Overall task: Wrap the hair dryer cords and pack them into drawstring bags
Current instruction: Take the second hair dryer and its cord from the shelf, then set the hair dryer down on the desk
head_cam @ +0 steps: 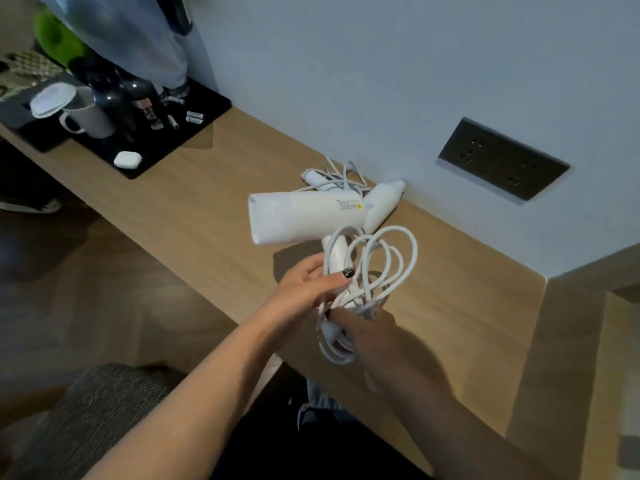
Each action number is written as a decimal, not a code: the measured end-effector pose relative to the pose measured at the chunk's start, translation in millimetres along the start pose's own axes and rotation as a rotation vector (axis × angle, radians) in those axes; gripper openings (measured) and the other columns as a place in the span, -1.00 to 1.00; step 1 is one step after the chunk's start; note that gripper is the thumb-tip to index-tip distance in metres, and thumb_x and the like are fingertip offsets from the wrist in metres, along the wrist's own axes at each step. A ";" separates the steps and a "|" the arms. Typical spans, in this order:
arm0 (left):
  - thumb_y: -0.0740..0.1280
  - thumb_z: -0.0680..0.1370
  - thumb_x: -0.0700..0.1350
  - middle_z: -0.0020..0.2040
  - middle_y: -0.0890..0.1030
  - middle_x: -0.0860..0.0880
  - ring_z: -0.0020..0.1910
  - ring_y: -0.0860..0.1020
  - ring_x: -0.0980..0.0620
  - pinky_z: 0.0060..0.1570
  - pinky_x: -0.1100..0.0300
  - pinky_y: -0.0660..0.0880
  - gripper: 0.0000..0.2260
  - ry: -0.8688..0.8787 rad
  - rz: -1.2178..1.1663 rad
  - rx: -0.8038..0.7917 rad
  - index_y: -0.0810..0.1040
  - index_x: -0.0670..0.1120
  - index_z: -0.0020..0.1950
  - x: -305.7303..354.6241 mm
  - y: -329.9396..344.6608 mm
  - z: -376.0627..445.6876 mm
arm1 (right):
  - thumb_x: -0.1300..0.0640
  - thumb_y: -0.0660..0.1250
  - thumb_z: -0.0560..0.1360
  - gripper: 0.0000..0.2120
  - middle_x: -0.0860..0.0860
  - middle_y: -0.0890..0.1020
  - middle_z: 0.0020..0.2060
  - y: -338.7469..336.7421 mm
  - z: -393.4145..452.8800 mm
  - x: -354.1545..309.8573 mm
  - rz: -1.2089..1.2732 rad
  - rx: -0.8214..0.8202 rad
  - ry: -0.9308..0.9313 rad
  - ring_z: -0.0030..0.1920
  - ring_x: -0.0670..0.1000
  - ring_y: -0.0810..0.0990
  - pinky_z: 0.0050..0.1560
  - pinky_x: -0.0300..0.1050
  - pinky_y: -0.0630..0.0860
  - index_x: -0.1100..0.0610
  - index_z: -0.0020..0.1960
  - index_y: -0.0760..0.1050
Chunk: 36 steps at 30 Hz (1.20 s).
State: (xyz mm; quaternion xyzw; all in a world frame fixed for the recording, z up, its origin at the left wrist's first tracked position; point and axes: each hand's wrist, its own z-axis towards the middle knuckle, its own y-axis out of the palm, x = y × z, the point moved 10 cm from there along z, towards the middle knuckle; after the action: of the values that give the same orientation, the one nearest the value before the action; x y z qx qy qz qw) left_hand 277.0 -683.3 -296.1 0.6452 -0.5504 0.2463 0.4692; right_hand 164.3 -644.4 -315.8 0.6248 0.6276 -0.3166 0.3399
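Fabric (100, 410) of a speckled grey weave fills the near left corner, and both forearms reach over it toward the wooden counter (214, 188). Nearest, the right hand (367, 334) pinches the lower strands of the white cord (381, 258), fingers curled around them just beside the plug (330, 332). A little farther and to the left, the left hand (304, 285) grips the handle of the held hair dryer (304, 216), thumb (dark polished nail) pressed across handle and cord together. Loose loops of cord stand up to the right of the handle, some hanging below the hands.

That dryer is lifted above the counter, barrel lying roughly level with its long axis running left to right, open nozzle pointing left, handle pointing down toward the near edge. A small printed label with a yellow warning triangle sits near the barrel's right end; its text is too small to read.

Just behind it, against the wall, a second hair dryer (384, 202) lies on the counter, tilted, with its own cord tangled (332, 178) on the far side.

To the right on the wall is a dark socket panel (502, 159). Far left, a black tray (194, 112) holds a white mug (90, 119), a dark kettle (114, 95), sachets and a small white case (127, 159).
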 end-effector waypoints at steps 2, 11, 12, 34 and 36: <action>0.49 0.32 -0.17 0.07 0.69 -0.11 0.04 0.65 -0.12 0.12 0.02 0.55 -0.38 -0.018 0.009 0.040 0.44 -0.12 0.37 5.7 -5.7 12.6 | 0.23 0.42 0.42 -0.86 -0.03 0.57 -0.47 -3.3 9.6 6.7 0.064 0.053 0.039 -0.49 -0.07 0.52 -0.43 -0.18 0.43 0.07 -0.27 0.53; 0.41 0.51 -0.21 0.14 0.66 -0.16 0.06 0.65 -0.03 0.02 0.16 0.55 -0.65 -0.224 -0.097 0.178 0.49 -0.20 0.27 -14.6 -47.2 64.6 | 0.17 0.50 0.33 -0.80 0.11 0.66 -0.26 -26.2 38.0 45.2 0.103 0.244 0.243 -0.32 0.08 0.60 -0.27 -0.01 0.56 0.12 -0.06 0.62; 0.42 0.50 -0.20 0.10 0.68 -0.14 0.02 0.67 -0.01 -0.06 0.19 0.56 -0.61 -0.225 -0.136 0.221 0.47 -0.19 0.31 -18.0 -58.7 64.5 | 0.17 0.50 0.34 -0.80 0.11 0.67 -0.23 -27.6 38.9 45.8 0.079 0.249 0.245 -0.29 0.09 0.62 -0.25 -0.01 0.57 0.12 -0.04 0.62; 0.38 0.55 -0.08 0.10 0.53 0.26 0.07 0.53 0.35 -0.03 0.41 0.49 -0.63 0.086 0.643 -0.051 0.38 0.09 0.32 77.7 -223.2 196.5 | 0.22 0.52 0.19 -0.83 0.06 0.65 -0.34 56.5 167.6 -19.7 -0.250 0.628 -0.015 -0.28 0.03 0.63 -0.29 -0.07 0.52 0.10 -0.27 0.57; 0.35 0.57 -0.03 0.05 0.52 0.27 0.08 0.54 0.22 -0.05 0.36 0.44 -0.67 0.070 0.745 -0.050 0.37 0.12 0.31 71.7 -230.5 206.1 | 0.23 0.53 0.21 -0.81 0.06 0.65 -0.28 54.6 173.9 -26.7 -0.297 0.648 -0.061 -0.25 -0.02 0.63 -0.27 -0.14 0.53 0.09 -0.22 0.58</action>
State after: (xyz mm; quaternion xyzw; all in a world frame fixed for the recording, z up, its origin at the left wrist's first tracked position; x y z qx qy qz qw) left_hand 472.6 -909.0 -403.6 0.3802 -0.7370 0.4083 0.3815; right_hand 223.9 -801.5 -391.2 0.5923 0.5682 -0.5637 0.0929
